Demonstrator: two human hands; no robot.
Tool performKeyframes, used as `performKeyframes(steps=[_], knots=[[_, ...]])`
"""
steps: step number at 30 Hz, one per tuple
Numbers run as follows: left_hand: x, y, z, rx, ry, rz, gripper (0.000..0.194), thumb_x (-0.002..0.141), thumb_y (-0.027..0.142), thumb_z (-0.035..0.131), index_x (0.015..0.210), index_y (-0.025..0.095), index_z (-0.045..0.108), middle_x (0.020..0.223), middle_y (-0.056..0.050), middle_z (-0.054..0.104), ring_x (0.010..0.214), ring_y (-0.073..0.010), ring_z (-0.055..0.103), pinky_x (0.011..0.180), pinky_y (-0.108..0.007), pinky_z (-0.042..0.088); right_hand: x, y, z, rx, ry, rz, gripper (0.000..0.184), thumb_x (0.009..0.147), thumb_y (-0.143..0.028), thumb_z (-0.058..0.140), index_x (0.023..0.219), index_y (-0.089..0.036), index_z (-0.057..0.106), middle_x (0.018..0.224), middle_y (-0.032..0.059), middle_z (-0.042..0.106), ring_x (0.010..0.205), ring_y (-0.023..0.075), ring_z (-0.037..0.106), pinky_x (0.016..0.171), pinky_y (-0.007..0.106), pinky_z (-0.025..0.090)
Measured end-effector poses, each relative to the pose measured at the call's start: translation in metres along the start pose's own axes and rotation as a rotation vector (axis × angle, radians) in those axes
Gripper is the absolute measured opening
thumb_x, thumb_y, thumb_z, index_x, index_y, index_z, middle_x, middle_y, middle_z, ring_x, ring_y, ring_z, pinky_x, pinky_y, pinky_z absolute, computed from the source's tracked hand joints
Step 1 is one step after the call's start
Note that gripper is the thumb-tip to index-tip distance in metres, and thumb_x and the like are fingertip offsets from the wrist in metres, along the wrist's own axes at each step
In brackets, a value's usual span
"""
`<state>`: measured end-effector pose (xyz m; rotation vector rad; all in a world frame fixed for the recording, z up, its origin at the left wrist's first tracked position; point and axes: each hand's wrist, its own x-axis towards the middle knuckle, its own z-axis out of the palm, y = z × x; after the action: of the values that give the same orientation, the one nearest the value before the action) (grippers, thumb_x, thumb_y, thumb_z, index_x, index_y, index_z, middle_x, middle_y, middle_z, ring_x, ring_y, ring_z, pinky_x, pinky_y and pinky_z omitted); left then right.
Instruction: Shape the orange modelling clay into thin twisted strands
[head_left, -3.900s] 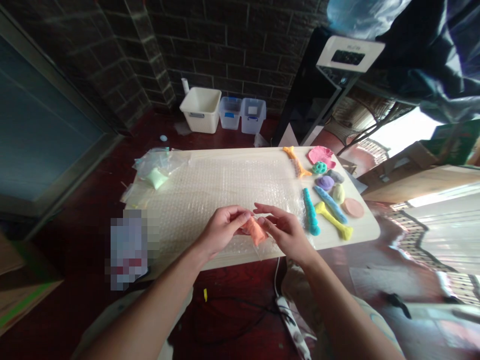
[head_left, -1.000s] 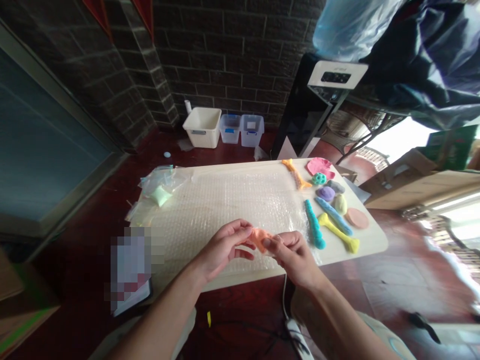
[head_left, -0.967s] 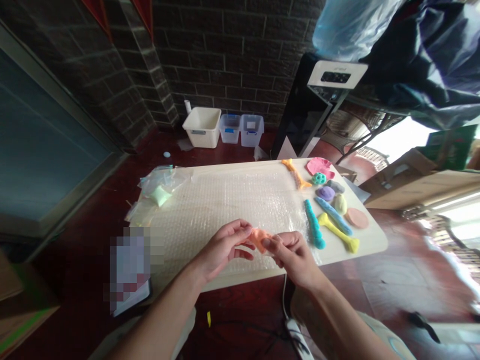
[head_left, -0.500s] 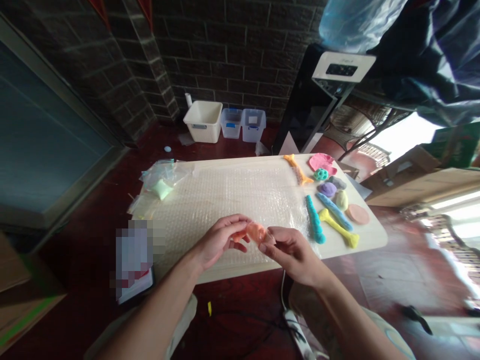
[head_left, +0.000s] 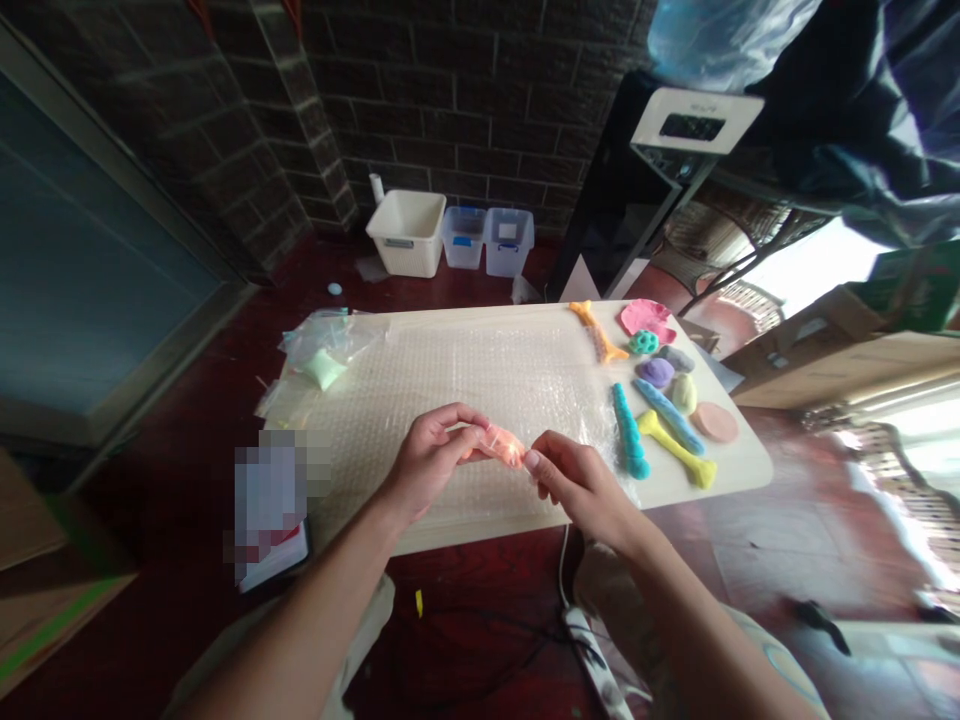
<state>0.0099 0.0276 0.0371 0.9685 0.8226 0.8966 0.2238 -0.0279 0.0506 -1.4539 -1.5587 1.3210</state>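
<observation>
The orange packet (head_left: 501, 443) is held above the bubble wrap (head_left: 495, 370), its left end clamped in the left hand (head_left: 433, 455). Apparently only its right tip is now pinched by the right hand (head_left: 581, 482); its middle was pressed a second ago.

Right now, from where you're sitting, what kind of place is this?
Probably an indoor room with a craft corner, maybe in a home. A yellow bone-like shape lies on a pale table, and a white tub stands near a dark brick wall.
</observation>
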Motion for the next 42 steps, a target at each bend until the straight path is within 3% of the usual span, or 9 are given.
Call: performKeyframes(steps=[4,9,13,18,23,28,31,36,42], knots=[[-0.002,0.001,-0.002,0.159,0.009,0.166,0.016,0.089,0.031,0.074,0.097,0.016,0.074,0.098,-0.006,0.073,0.090,-0.0167,0.069,0.081,-0.028,0.057,0.005,0.005,0.008,0.364,-0.021,0.002,0.037,0.095,-0.054,0.066,0.087,-0.018,0.062,0.071,0.0005,0.063,0.059,0.0128,0.056,0.056,0.027,0.044],[-0.001,-0.001,-0.008,0.324,-0.054,0.247,0.032,0.083,0.029,0.083,0.111,0.017,0.077,0.099,-0.006,0.071,0.088,-0.0149,0.066,0.078,-0.025,0.054,0.008,0.006,0.005,0.458,0.044,-0.043,0.030,0.089,-0.044,0.078,0.084,-0.017,0.066,0.069,-0.0003,0.062,0.061,0.0111,0.052,0.059,0.025,0.042],[-0.001,-0.003,-0.008,0.217,-0.055,0.073,0.040,0.077,0.033,0.088,0.110,0.015,0.073,0.095,-0.006,0.073,0.082,-0.0160,0.068,0.073,-0.027,0.057,0.008,0.007,0.004,0.479,0.117,-0.066,0.028,0.090,-0.041,0.077,0.083,-0.016,0.067,0.066,-0.0008,0.061,0.062,0.0101,0.051,0.059,0.024,0.041],[-0.001,0.000,-0.005,0.087,-0.082,-0.077,0.034,0.076,0.033,0.089,0.096,0.012,0.070,0.090,-0.004,0.071,0.077,-0.0143,0.069,0.073,-0.029,0.061,0.008,0.007,0.005,0.661,0.162,-0.008,0.037,0.084,-0.040,0.084,0.109,-0.020,0.065,0.068,-0.0040,0.063,0.060,0.0100,0.055,0.055,0.022,0.043],[-0.002,0.004,-0.004,0.068,-0.140,-0.096,0.029,0.078,0.029,0.087,0.092,0.012,0.068,0.086,-0.002,0.068,0.082,-0.0148,0.068,0.075,-0.028,0.059,0.007,0.005,-0.002,0.579,-0.037,0.069,0.038,0.083,-0.046,0.084,0.074,-0.017,0.062,0.059,0.0003,0.066,0.050,0.0094,0.056,0.050,0.022,0.045],[-0.005,0.006,-0.006,0.060,-0.219,-0.114,0.027,0.079,0.028,0.086,0.092,0.014,0.067,0.083,0.000,0.065,0.078,-0.0120,0.063,0.072,-0.025,0.054,0.005,0.003,-0.002,0.512,-0.114,0.083,0.041,0.086,-0.051,0.079,0.070,-0.015,0.067,0.060,0.0052,0.071,0.052,0.0125,0.063,0.052,0.025,0.048],[-0.007,0.005,-0.008,0.123,-0.245,-0.109,0.029,0.077,0.030,0.088,0.092,0.014,0.068,0.077,0.001,0.063,0.070,-0.0092,0.057,0.065,-0.020,0.048,0.005,0.005,0.004,0.543,-0.015,0.050,0.039,0.086,-0.049,0.079,0.070,-0.016,0.065,0.060,0.0031,0.070,0.051,0.0106,0.058,0.051,0.024,0.043],[-0.007,0.001,-0.008,0.226,-0.173,0.008,0.032,0.076,0.036,0.087,0.097,0.014,0.076,0.085,-0.004,0.070,0.076,-0.0141,0.063,0.068,-0.024,0.049,0.005,0.009,0.014,0.532,0.143,0.021,0.038,0.089,-0.050,0.076,0.075,-0.018,0.062,0.058,-0.0021,0.060,0.050,0.0089,0.048,0.051,0.024,0.037],[-0.008,-0.003,-0.002,0.364,-0.137,-0.053,0.030,0.072,0.033,0.088,0.094,0.014,0.080,0.089,-0.008,0.076,0.084,-0.0203,0.069,0.072,-0.028,0.055,-0.002,0.009,0.013,0.085,0.264,-0.130,0.028,0.098,-0.043,0.065,0.082,-0.021,0.059,0.069,0.0010,0.060,0.061,0.0139,0.050,0.056,0.029,0.038]])
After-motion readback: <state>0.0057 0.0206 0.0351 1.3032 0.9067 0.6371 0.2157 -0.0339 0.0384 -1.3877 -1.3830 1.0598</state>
